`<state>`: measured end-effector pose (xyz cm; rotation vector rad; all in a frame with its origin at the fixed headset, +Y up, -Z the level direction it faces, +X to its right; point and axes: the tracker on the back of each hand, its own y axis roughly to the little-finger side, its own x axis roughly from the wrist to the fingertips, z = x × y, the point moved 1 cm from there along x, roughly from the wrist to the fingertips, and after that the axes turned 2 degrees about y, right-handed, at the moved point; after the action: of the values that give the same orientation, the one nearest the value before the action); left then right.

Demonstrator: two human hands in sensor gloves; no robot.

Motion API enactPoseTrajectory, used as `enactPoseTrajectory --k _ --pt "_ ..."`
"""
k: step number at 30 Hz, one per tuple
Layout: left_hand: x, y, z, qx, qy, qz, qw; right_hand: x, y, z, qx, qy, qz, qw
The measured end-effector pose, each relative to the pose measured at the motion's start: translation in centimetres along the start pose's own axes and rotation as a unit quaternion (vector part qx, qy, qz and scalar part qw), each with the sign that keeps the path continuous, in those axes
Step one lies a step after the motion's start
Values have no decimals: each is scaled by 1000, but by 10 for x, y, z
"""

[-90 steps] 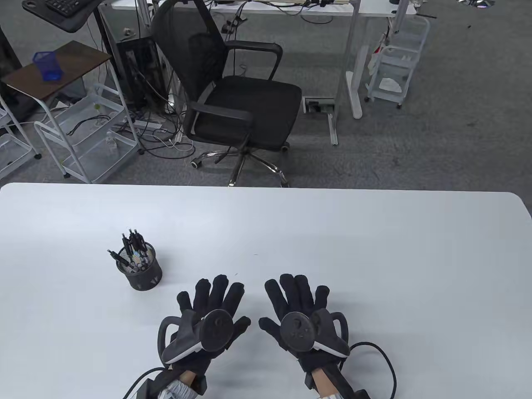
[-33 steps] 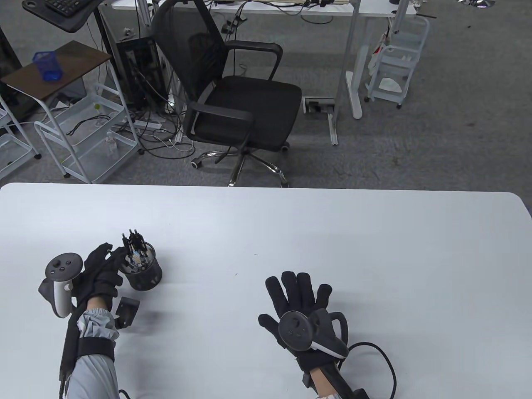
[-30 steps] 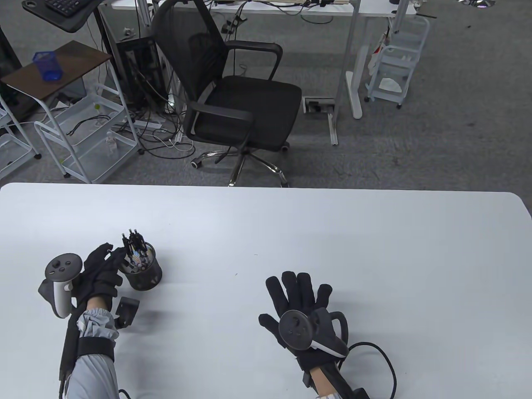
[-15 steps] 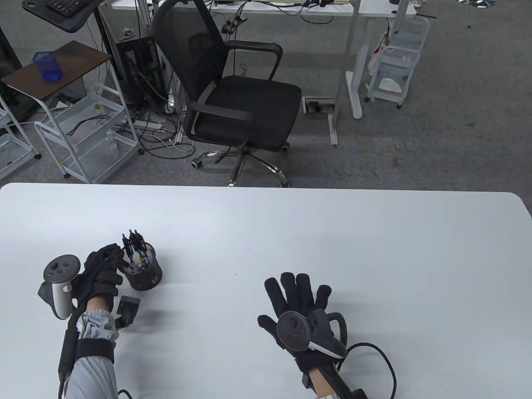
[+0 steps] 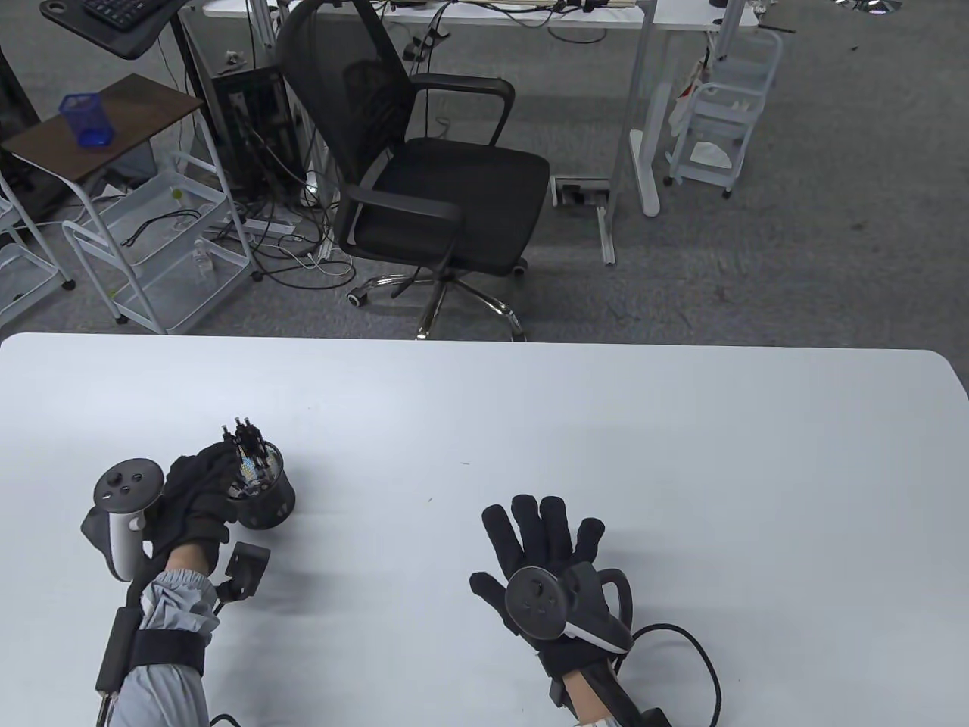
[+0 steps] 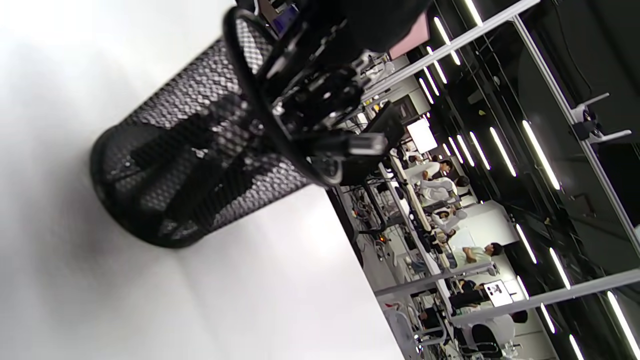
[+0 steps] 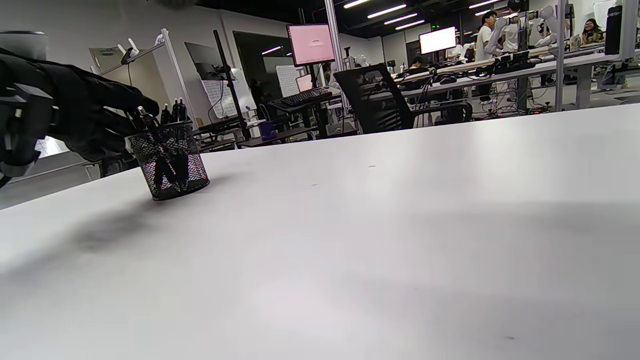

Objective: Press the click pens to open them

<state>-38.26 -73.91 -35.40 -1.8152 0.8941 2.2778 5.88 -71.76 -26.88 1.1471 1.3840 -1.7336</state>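
A black mesh pen cup [image 5: 266, 509] stands on the white table [image 5: 530, 424] at the left, holding several black click pens [image 5: 247, 443] with their ends up. My left hand [image 5: 221, 475] is at the cup's left rim, its fingers curled around a pen there; the pen itself is mostly hidden by the glove. The left wrist view shows the cup [image 6: 190, 150] and the pens [image 6: 320, 100] close up under the dark fingers. The right wrist view shows the cup [image 7: 170, 160] with my left hand [image 7: 85, 115] on top. My right hand [image 5: 543, 526] lies flat and spread on the table, empty.
A black office chair [image 5: 439, 189] stands beyond the table's far edge. The right glove's cable [image 5: 700, 659] loops on the table near the front edge. The left wrist camera box [image 5: 247, 568] hangs just in front of the cup.
My left hand went from flat on the table to the cup's left rim, then curled its fingers in over the pens and shifted slightly right. My right hand has stayed put.
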Motion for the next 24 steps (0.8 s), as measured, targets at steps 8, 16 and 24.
enactPoseTrajectory --k 8,16,24 --pt "-11 -23 -7 94 -17 5 995 0 -1 0 1 1 -3 1000" --pt "-20 -45 -21 213 -42 0 976 0 0 1 3 1 -3 1000" --pt "-23 -50 -29 261 -59 -7 963 0 0 0 6 2 -4 1000"
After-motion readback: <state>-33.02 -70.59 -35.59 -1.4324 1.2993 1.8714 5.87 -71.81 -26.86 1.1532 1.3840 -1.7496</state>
